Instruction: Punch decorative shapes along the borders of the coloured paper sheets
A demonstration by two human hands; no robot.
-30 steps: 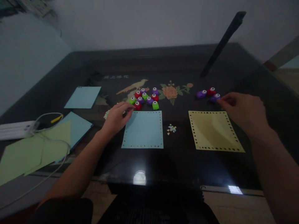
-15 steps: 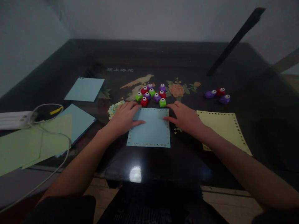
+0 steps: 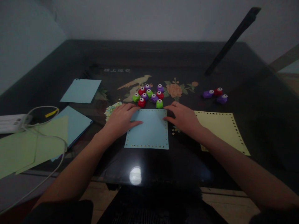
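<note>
A light blue sheet [image 3: 148,130] with small punched holes along its edges lies flat before me. My left hand [image 3: 121,119] rests over its upper left edge, thumb apart from the fingers. At the upper right edge is my right hand [image 3: 182,115], with its thumb and fingers also spread. Neither hand is closed round anything. Just beyond the sheet stand several small craft punches, among them a green one [image 3: 159,104], a red one [image 3: 141,102] and a purple one [image 3: 154,98]. Paper bits [image 3: 112,109] are heaped beside my left hand.
A yellow punched sheet [image 3: 219,127] lies on the right, below more punches [image 3: 207,94]. On the left are a blue sheet [image 3: 81,90], a blue stack [image 3: 77,124], green sheets [image 3: 51,140] and a power strip [image 3: 11,123] with a cable. A dark bar [image 3: 231,42] slants at the back right.
The view has shifted slightly, so most things on the table appear a little further left. Both hands keep nearly the same pose at the blue sheet.
</note>
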